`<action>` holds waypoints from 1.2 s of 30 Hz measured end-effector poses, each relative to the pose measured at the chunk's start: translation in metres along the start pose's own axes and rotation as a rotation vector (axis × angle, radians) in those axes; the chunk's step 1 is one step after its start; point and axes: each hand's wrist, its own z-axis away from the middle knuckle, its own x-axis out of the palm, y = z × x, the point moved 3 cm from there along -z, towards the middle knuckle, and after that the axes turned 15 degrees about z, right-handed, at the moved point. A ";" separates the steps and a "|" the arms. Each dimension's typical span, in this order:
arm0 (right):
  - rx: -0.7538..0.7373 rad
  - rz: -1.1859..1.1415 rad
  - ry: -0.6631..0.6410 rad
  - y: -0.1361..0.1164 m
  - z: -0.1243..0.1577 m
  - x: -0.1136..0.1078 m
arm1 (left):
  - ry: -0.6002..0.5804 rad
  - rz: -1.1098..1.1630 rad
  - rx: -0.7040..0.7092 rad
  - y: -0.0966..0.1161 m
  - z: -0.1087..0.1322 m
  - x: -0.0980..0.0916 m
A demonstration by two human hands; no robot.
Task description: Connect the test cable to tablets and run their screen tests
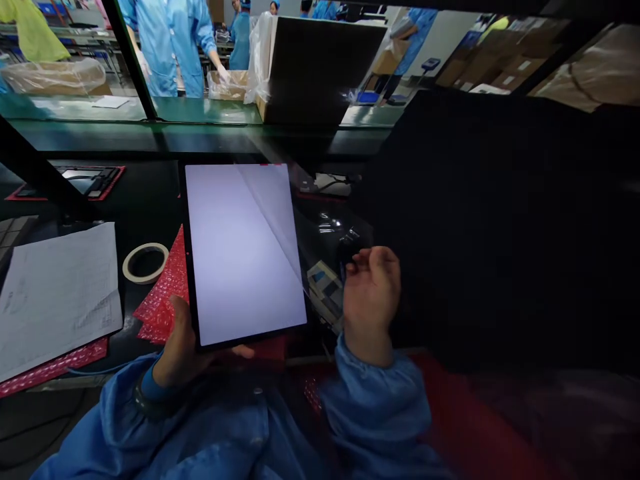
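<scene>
A tablet (245, 260) with a black frame and a plain white lit screen is tilted up in front of me. My left hand (184, 343) grips it at the lower left corner, thumb along the side edge and the other fingers underneath. A sheet of clear film (330, 225) stretches from the right part of the screen toward my right hand; its edge crosses the screen diagonally. To the right of the tablet, my right hand (373, 287) is raised with its fingers curled together, pinching the film. The fingertips are partly hidden.
At left lie a roll of tape (145, 263), red bubble wrap (163, 293) and printed paper sheets (60, 293). A large black panel (500, 233) fills the right side. Behind the bench stands a dark-sided box (325, 73); a co-worker (170, 47) in blue is across from me.
</scene>
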 end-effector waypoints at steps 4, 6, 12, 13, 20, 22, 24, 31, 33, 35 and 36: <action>0.084 -0.050 -0.023 0.014 0.005 -0.003 | -0.027 -0.061 -0.063 -0.001 0.003 -0.006; 0.109 -0.074 -0.025 0.019 0.005 -0.004 | -0.002 -0.043 -0.083 -0.003 0.004 -0.011; 0.176 -0.155 -0.093 0.035 0.000 -0.004 | 0.005 0.041 -0.123 -0.008 0.002 -0.014; 0.191 -0.172 -0.107 0.039 0.001 -0.003 | -0.005 0.046 -0.115 -0.007 0.002 -0.013; 0.288 -0.246 -0.176 0.054 0.012 0.006 | 0.042 0.015 -0.099 -0.007 0.001 -0.015; 0.288 -0.237 -0.183 0.054 0.013 0.007 | 0.035 -0.015 -0.031 -0.007 0.000 -0.015; 0.284 -0.229 -0.187 0.051 0.012 0.007 | 0.039 -0.030 0.018 -0.007 -0.002 -0.015; 0.270 -0.153 -0.240 0.037 0.016 0.008 | -0.051 -0.022 -0.020 -0.008 -0.007 0.002; 0.267 -0.137 -0.287 0.034 0.022 0.012 | -0.051 -0.010 -0.014 -0.007 -0.008 0.004; 0.275 -0.133 -0.308 0.032 0.026 0.015 | -0.041 -0.050 -0.057 -0.007 -0.007 0.002; 0.286 -0.129 -0.308 0.032 0.028 0.017 | -0.049 -0.079 -0.092 -0.007 -0.007 0.001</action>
